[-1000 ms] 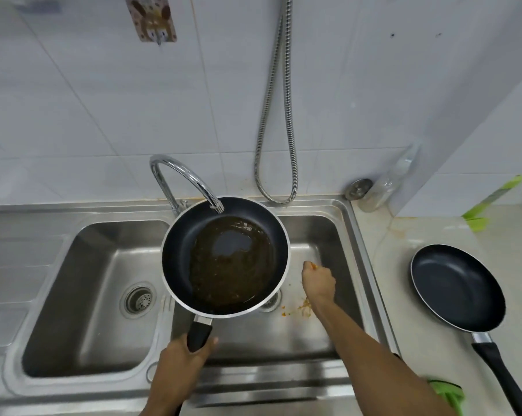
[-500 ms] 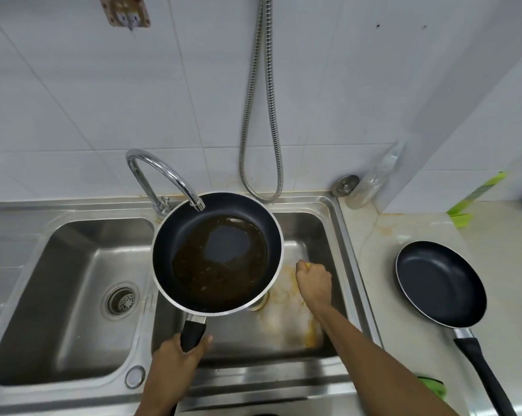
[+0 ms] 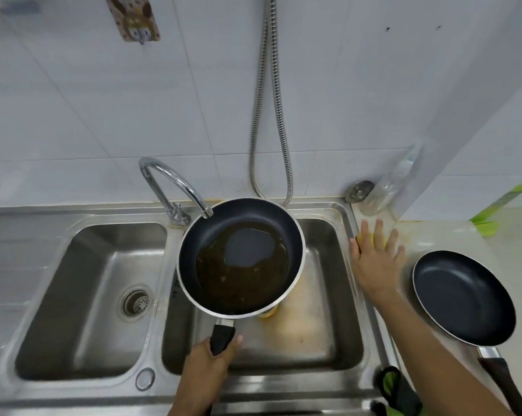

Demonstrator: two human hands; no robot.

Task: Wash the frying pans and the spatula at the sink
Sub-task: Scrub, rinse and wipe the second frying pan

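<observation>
Though barely begun — grips greasy pan point(image 3: 241, 256) over sink point(image 3: 82, 295) by its handle with left hand point(image 3: 207, 364), presses spread right hand point(image 3: 374, 259) flat on sponge point(image 3: 377, 238) on tabletop point(image 3: 434, 232); leaves second pan point(image 3: 464, 298) waiting there — spatula unseen.

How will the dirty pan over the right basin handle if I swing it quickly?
The dirty pan holds a pool of brown liquid, so it will probably slosh and spill over the low rim. The left hand grips only the handle, so it likely feels front-heavy and may dip. Greasy residue could make it slippery.
</observation>
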